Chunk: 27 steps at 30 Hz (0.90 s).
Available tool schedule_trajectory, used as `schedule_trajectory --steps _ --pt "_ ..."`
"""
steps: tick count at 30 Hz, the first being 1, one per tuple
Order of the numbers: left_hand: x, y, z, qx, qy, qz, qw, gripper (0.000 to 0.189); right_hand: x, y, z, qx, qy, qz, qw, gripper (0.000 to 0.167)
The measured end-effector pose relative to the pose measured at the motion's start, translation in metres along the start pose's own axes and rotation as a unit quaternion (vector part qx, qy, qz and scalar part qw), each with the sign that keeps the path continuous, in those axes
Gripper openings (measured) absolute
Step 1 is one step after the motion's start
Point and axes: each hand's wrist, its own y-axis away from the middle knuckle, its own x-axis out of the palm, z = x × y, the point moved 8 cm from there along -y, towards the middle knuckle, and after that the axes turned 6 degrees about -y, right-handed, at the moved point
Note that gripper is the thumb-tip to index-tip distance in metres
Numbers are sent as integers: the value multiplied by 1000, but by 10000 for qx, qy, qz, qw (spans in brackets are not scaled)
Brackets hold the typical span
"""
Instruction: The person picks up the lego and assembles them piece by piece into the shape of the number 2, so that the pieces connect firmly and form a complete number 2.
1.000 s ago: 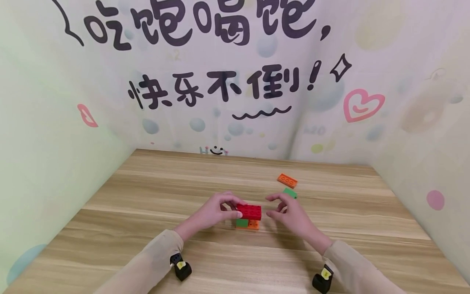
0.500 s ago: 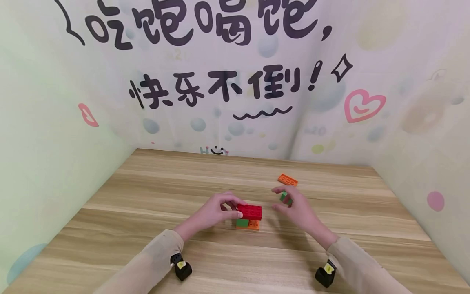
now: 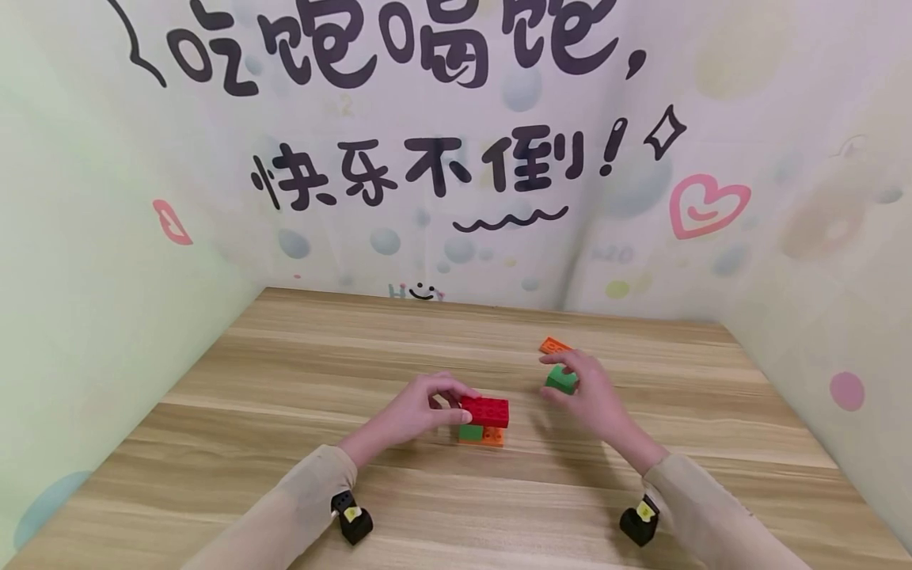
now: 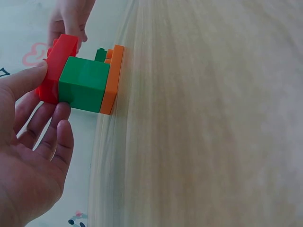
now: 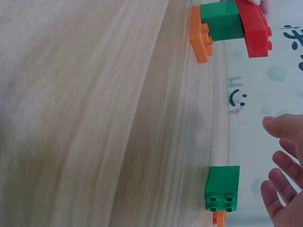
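Note:
At the table's middle, my left hand (image 3: 416,408) pinches the left end of a red toy building brick (image 3: 488,412) between thumb and fingers. Beneath the red brick, a green block (image 4: 84,84) stands on the left part of an orange plate (image 3: 492,437), whose other studs show bare. My right hand (image 3: 593,400) hovers around a loose green block (image 3: 561,381), its thumb and fingers spread apart. In the right wrist view, a gap shows between those fingers and the loose green block (image 5: 223,187), which lies with its studs facing sideways.
Behind the loose green block lies another orange plate (image 3: 552,345), partly covered by the right hand. The wooden table (image 3: 342,340) ends at a printed backdrop (image 3: 328,245) at the back. Light side walls (image 3: 805,301) flank it.
My right hand has moved right and away from the red brick to the loose green block. The left hand and the stack under it have stayed put.

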Motion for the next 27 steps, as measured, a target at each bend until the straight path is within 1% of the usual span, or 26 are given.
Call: schedule_trajectory --steps 6,17,22,27 --pt "0 0 0 33 26 -1 10000 31 -5 -2 -4 -170 189 -31 9997 46" --pt "0 0 0 -51 23 14 10000 31 -9 -3 -16 -427 676 -86 9968 51" --pt "0 0 1 -30 15 -1 10000 31 -10 -1 -22 -408 894 -36 9952 51" --pt "0 0 2 -72 -12 -11 10000 31 -9 0 -29 -343 1082 99 9935 54"
